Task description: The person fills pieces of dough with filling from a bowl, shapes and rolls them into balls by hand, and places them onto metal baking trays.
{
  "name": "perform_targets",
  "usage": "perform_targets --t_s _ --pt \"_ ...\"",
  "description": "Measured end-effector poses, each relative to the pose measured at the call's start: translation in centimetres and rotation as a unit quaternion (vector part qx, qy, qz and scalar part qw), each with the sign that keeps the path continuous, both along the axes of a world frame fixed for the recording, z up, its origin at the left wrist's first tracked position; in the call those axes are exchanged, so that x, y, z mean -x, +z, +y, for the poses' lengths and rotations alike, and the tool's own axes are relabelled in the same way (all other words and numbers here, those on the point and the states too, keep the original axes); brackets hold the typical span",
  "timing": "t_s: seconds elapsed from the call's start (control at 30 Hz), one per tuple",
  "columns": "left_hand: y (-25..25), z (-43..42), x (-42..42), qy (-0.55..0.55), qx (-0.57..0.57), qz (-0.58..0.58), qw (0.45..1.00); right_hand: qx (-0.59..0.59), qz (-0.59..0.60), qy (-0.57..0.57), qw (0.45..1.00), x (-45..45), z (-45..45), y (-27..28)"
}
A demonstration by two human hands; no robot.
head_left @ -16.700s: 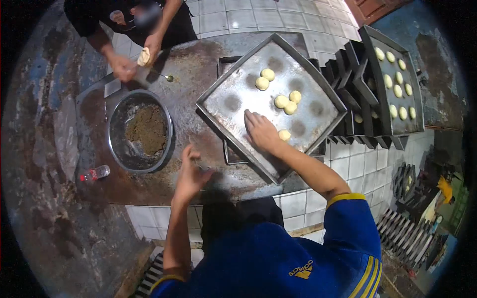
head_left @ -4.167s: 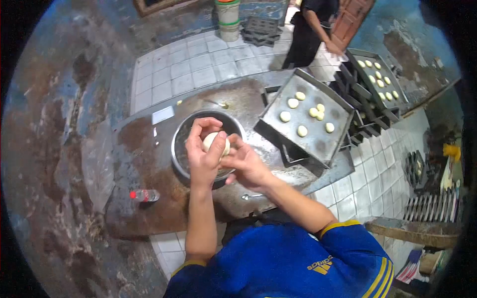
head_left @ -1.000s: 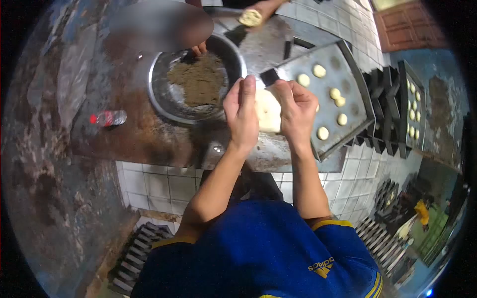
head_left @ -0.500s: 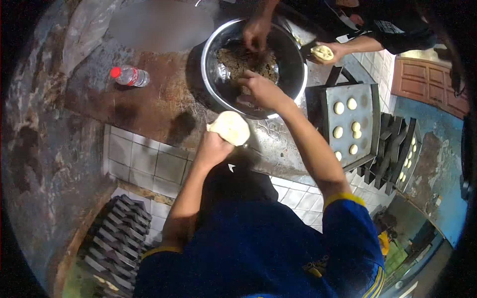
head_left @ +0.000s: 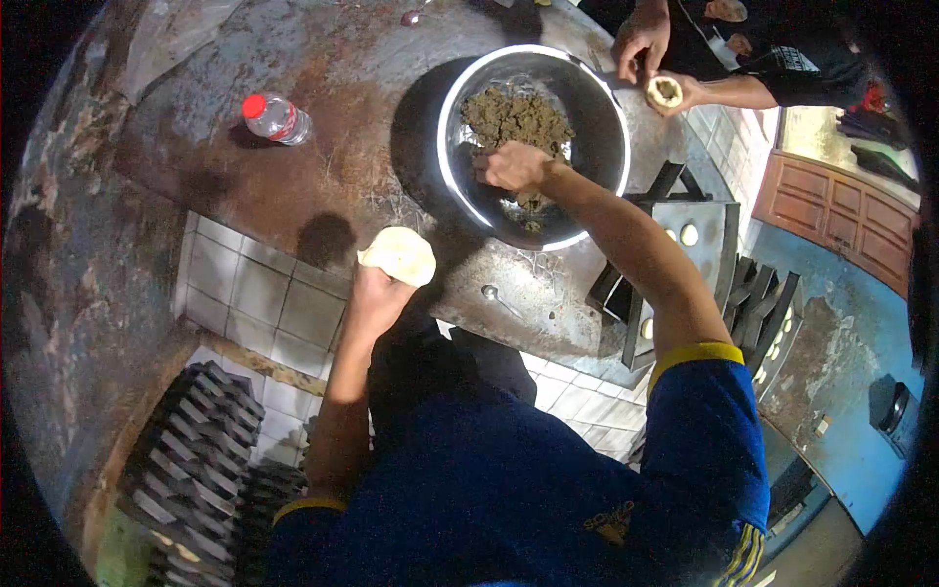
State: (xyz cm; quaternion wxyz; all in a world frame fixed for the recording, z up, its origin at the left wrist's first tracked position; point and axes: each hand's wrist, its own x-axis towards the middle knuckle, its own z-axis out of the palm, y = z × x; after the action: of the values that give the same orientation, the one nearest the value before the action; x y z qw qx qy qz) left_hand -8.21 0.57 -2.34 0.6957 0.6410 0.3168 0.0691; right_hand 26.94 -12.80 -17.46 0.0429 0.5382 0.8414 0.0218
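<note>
My left hand (head_left: 378, 303) is closed around the lower edge of a flattened round of pale dough (head_left: 401, 254), held up over the table's near edge. My right hand (head_left: 515, 166) reaches into a large shiny metal bowl (head_left: 446, 161). Its fingers are curled at the near-left side of a heap of brown crumbly filling (head_left: 514, 115); the fingertips are hidden, so what they grip cannot be seen. Across the bowl, another person's hand (head_left: 693, 93) holds a cupped piece of dough (head_left: 665, 92), and that person's other hand (head_left: 643, 44) hovers beside it.
A red-capped plastic bottle (head_left: 277, 118) stands left of the bowl on the worn table (head_left: 342, 157). A small spoon (head_left: 491, 293) lies near the front edge. To the right is a metal tray (head_left: 712, 220) with dough balls. Dark stacked trays (head_left: 196, 450) stand at lower left.
The other person's hand has left the bowl and is now by their cupped dough. My right hand has curled more tightly in the bowl. My left hand still holds the dough; the view has shifted.
</note>
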Motion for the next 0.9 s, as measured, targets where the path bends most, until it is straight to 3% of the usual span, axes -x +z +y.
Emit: perform_targets --t_s 0.03,0.07,0.1,0.13,0.17,0.23,0.27,0.3,0.37,0.47,0.5,0.57,0.63,0.7,0.73,0.77,0.83,0.87,0.9 --pt "-0.1 0.1 0.1 0.014 0.007 -0.021 1.000 -0.095 0.012 0.020 0.995 -0.3 0.1 -0.5" --pt "-0.1 0.3 0.2 0.017 0.007 -0.022 1.000 0.072 0.123 -0.109 0.984 -0.2 1.5 2.0" --pt "-0.1 0.5 0.2 0.012 0.011 -0.022 1.000 0.234 0.225 -0.231 0.917 -0.3 2.8 3.9" --pt "0.0 0.7 0.1 0.007 0.015 -0.023 1.000 0.248 0.293 -0.267 0.884 -0.8 3.0 4.6" --pt "0.1 0.9 -0.1 0.009 0.014 -0.025 1.000 0.247 0.291 -0.264 0.886 -1.0 2.5 4.5" --pt "0.2 1.3 -0.9 -0.025 0.024 0.005 0.999 0.154 0.554 -0.426 0.698 -0.9 0.7 3.7" --pt "0.0 1.3 -1.3 -0.024 0.023 0.003 0.999 0.194 0.679 -0.464 0.535 0.2 0.6 6.1" --pt "-0.6 1.2 -1.8 -0.038 -0.005 0.005 0.999 0.192 0.679 -0.463 0.537 1.3 0.4 8.4" --pt "-0.4 1.0 -3.2 -0.054 -0.036 0.006 0.998 0.191 0.775 -0.479 0.364 3.6 -0.1 12.7" --pt "1.4 -0.1 -6.5 -0.070 -0.093 0.017 0.993 0.211 0.820 -0.371 0.382 6.7 -1.4 18.6" --pt "2.6 -0.3 -7.7 -0.083 -0.074 -0.015 0.994 0.206 0.842 -0.349 0.356 8.0 -1.6 20.9" --pt "4.9 -1.3 -9.9 -0.113 -0.127 -0.124 0.978 0.243 0.776 -0.391 0.431 9.0 -1.9 22.9" --pt "4.6 -2.2 -11.6 -0.144 -0.177 -0.181 0.957 0.239 0.759 -0.449 0.406 9.3 -3.7 23.0" --pt "5.3 -2.4 -12.7 -0.173 -0.121 -0.162 0.964 0.209 0.699 -0.515 0.451 8.8 -4.1 24.4" --pt "5.7 -2.6 -12.7 -0.185 -0.104 -0.152 0.965 0.186 0.765 -0.422 0.450 8.1 -5.0 25.7" --pt "5.9 -2.9 -12.8 -0.194 -0.104 -0.155 0.963 0.155 0.773 -0.414 0.455 8.2 -5.5 28.5" --pt "6.4 -3.3 -13.1 -0.226 -0.006 -0.160 0.961 0.077 0.671 -0.408 0.614 8.5 -7.0 31.0" --pt "7.0 -3.5 -13.1 -0.245 0.028 -0.126 0.961 0.036 0.489 -0.397 0.775 9.5 -7.2 33.9" --pt "7.9 -3.7 -13.2 -0.252 0.025 -0.127 0.959 -0.026 0.410 -0.374 0.831 10.4 -7.4 34.1"
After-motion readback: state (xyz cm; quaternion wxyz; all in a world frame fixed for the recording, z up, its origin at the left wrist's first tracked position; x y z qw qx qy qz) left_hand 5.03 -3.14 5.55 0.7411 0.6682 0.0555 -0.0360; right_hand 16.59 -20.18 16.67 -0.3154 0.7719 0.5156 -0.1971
